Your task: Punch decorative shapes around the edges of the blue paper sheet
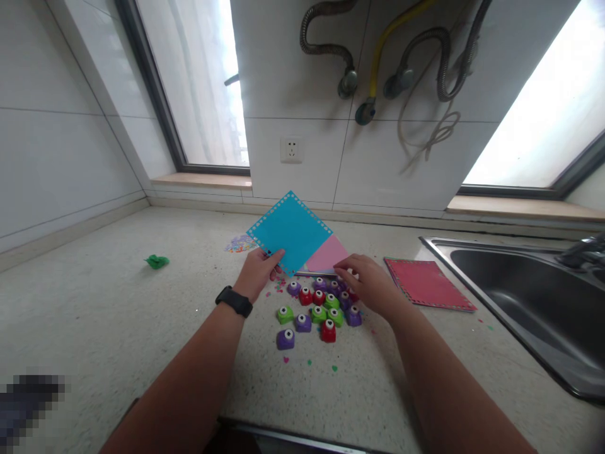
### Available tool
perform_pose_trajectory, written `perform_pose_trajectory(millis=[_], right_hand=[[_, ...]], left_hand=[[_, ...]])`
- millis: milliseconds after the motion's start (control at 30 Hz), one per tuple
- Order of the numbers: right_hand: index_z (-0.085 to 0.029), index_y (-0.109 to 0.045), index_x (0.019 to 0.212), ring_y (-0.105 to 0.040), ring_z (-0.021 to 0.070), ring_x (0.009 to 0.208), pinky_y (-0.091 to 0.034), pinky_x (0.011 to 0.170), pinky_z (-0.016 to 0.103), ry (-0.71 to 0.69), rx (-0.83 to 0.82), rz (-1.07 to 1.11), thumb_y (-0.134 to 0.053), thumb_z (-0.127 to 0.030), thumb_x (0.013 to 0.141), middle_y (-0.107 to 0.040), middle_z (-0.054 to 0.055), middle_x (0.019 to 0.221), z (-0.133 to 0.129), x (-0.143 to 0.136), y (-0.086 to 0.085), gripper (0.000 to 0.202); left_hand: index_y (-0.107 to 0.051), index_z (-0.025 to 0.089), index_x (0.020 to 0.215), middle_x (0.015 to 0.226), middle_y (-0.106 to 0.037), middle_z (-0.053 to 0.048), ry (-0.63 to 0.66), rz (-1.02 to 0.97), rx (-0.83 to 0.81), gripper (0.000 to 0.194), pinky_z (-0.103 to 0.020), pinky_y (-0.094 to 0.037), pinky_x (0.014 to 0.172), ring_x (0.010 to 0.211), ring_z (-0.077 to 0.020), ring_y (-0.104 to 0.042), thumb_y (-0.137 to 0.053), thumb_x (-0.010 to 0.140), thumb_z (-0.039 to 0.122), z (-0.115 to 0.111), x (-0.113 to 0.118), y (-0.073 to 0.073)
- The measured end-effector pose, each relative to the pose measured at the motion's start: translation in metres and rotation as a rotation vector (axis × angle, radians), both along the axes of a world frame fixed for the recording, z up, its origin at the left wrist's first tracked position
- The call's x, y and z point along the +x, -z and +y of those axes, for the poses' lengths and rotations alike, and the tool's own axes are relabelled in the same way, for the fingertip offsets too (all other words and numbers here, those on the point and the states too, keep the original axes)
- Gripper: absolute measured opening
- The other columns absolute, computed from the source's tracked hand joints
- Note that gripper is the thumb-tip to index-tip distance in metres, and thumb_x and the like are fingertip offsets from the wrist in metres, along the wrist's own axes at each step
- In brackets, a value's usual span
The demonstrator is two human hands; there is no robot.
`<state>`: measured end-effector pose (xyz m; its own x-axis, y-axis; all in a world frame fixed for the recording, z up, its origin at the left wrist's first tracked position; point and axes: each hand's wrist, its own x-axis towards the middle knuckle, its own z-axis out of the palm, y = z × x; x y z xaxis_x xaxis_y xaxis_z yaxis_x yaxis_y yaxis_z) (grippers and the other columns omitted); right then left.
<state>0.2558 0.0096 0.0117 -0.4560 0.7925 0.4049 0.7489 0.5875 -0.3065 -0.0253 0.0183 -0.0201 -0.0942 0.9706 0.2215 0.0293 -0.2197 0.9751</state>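
My left hand (259, 272) grips a square of blue paper (289, 230) by its lower corner, thumb on top. Small holes are punched along the paper's upper edges and it is turned like a diamond. A pink paper (328, 253) shows partly behind it, above the punches. My right hand (362, 277) is at the pink paper's right edge, fingers bent and a little apart, with nothing visible between them. Several craft punches lie below the papers: purple (286, 339), green (285, 314) and red (328, 330). Some are partly hidden by my right hand.
A stack of red paper (432, 284) lies right, beside the steel sink (435, 249). Colourful paper bits (239, 243) are piled behind my left hand; others are scattered around the punches. A crumpled green piece (157, 261) sits on the left of the counter (198, 372). Hoses hang on the wall.
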Motion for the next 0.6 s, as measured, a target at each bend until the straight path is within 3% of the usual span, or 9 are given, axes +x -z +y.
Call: perform_pose_trajectory(millis=[67, 133, 200, 400, 533, 600], right_hand=[[-0.019, -0.073, 0.102, -0.065, 0.0235, 0.09, -0.047, 0.08, 0.036, 0.122, -0.061, -0.026, -0.051, -0.029, 0.098, -0.073, 0.01, 0.102, 0.005, 0.015, -0.001, 0.025], [-0.018, -0.074, 0.092, -0.065, 0.0241, 0.082, -0.047, 0.073, 0.036, 0.155, -0.136, -0.085, -0.052, -0.028, 0.096, -0.074, 0.011, 0.094, 0.007, 0.029, -0.001, 0.025], [-0.021, -0.075, 0.087, -0.066, 0.023, 0.075, -0.048, 0.067, 0.035, 0.094, -0.228, -0.094, -0.058, -0.032, 0.093, -0.075, 0.009, 0.088, 0.008, 0.039, 0.002, 0.021], [-0.03, -0.077, 0.107, -0.069, 0.0219, 0.074, -0.053, 0.069, 0.035, -0.128, -0.446, 0.045, -0.065, -0.035, 0.089, -0.077, 0.004, 0.088, 0.005, 0.048, 0.009, 0.022], [-0.03, -0.08, 0.097, -0.067, 0.0212, 0.066, -0.05, 0.058, 0.031, -0.142, -0.5, 0.093, -0.076, -0.031, 0.076, -0.076, 0.003, 0.077, 0.006, 0.052, 0.012, 0.021], [-0.028, -0.08, 0.091, -0.067, 0.0215, 0.065, -0.05, 0.058, 0.032, -0.149, -0.528, 0.092, -0.074, -0.029, 0.078, -0.075, 0.003, 0.074, 0.006, 0.053, 0.012, 0.014]], left_hand=[[-0.059, 0.016, 0.07, 0.051, -0.06, 0.001, -0.001, -0.003, 0.002, 0.037, -0.02, -0.033, 0.038, 0.037, -0.0077, -0.047, -0.073, 0.08, 0.049, 0.001, 0.0, 0.0], [-0.059, 0.016, 0.069, 0.051, -0.059, 0.002, -0.002, -0.004, 0.001, 0.037, -0.02, -0.032, 0.038, 0.036, -0.0075, -0.046, -0.073, 0.08, 0.049, 0.0, 0.0, 0.0], [-0.06, 0.016, 0.069, 0.05, -0.059, 0.002, -0.002, -0.006, -0.001, 0.037, -0.02, -0.032, 0.037, 0.036, -0.0074, -0.046, -0.074, 0.079, 0.049, 0.0, 0.0, -0.001], [-0.06, 0.015, 0.068, 0.049, -0.059, 0.002, 0.005, -0.021, -0.015, 0.038, -0.02, -0.031, 0.037, 0.036, -0.007, -0.045, -0.075, 0.077, 0.048, -0.003, 0.003, -0.004], [-0.061, 0.015, 0.069, 0.05, -0.059, 0.002, 0.022, -0.045, -0.024, 0.038, -0.019, -0.031, 0.037, 0.036, -0.0066, -0.045, -0.077, 0.076, 0.049, -0.005, 0.005, -0.005], [-0.06, 0.015, 0.07, 0.051, -0.059, 0.002, 0.036, -0.06, -0.03, 0.038, -0.019, -0.031, 0.037, 0.037, -0.0066, -0.045, -0.077, 0.076, 0.049, -0.005, 0.006, -0.005]])
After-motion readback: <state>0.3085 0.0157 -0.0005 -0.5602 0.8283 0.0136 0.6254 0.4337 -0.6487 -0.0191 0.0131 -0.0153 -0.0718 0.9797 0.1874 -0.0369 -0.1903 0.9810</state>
